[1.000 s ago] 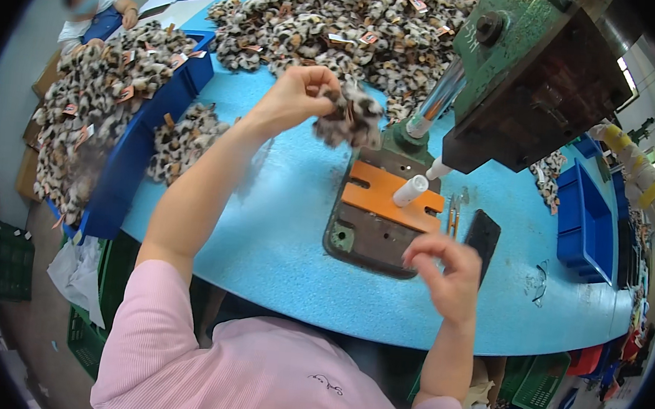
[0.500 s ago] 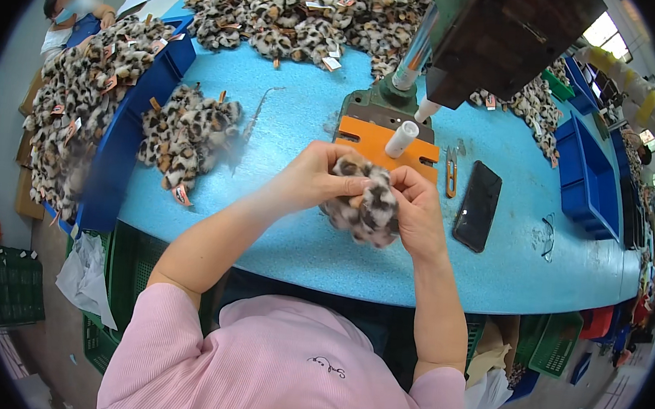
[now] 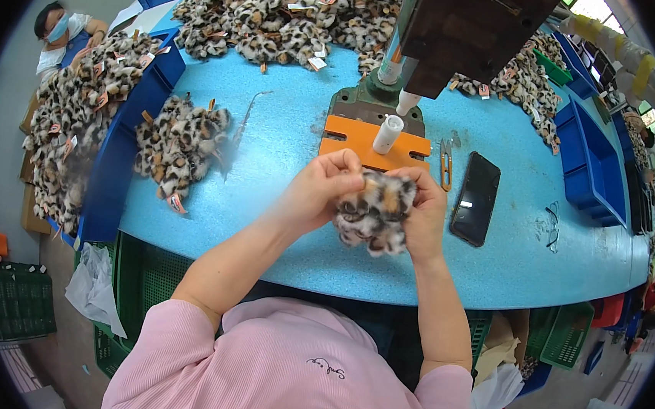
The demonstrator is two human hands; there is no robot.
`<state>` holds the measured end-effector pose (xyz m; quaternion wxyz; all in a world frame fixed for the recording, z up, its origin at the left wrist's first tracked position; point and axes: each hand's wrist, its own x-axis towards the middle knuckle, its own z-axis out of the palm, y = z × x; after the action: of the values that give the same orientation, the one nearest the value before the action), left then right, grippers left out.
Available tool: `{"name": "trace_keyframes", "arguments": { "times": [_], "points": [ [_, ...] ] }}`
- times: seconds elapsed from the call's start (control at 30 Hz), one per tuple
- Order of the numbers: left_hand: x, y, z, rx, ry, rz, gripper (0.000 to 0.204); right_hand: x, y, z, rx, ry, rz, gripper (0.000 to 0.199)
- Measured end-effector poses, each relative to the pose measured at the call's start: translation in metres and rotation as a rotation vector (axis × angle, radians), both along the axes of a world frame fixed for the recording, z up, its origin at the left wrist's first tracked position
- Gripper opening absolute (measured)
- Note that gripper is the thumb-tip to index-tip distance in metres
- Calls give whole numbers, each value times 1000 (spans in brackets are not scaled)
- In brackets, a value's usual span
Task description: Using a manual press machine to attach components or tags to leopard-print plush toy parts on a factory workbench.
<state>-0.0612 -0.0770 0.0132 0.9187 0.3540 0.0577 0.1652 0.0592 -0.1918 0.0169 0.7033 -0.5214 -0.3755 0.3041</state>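
Note:
A small leopard-print plush piece [image 3: 373, 214] is held between both hands above the near part of the blue table [image 3: 286, 147]. My left hand [image 3: 319, 190] grips its left side and my right hand [image 3: 424, 214] grips its right side, thumbs on top. Just beyond the hands stands a press machine [image 3: 465, 23] with an orange base plate [image 3: 363, 140] and a white cylindrical post [image 3: 387, 134].
A small pile of leopard plush pieces [image 3: 180, 144] lies to the left, a large heap [image 3: 281, 9] at the back, more in a blue bin [image 3: 80, 116]. Snips [image 3: 446, 161] and a black phone [image 3: 477, 198] lie right. Blue trays [image 3: 589, 160] stand far right. Another person [image 3: 60, 33] sits far left.
A second ago my left hand reached to the far heap and my right hand hovered near the phone. Since then both hands came together near the table's front edge around the plush piece.

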Motion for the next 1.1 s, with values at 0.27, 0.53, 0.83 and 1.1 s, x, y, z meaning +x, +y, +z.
{"name": "trace_keyframes", "arguments": {
  "times": [0.27,0.53,0.83,1.1],
  "points": [
    [3,8,-13,8,-22,127,22,10,-4,6,2,612,269,13],
    [53,39,12,631,348,513,5,49,54,9,-134,-400,-386,8],
    [70,59,6,446,362,357,7,104,78,1,-335,-102,139,7],
    [71,68,-4,526,524,200,14,89,71,-10,-399,-86,120,6]
  ]
}}
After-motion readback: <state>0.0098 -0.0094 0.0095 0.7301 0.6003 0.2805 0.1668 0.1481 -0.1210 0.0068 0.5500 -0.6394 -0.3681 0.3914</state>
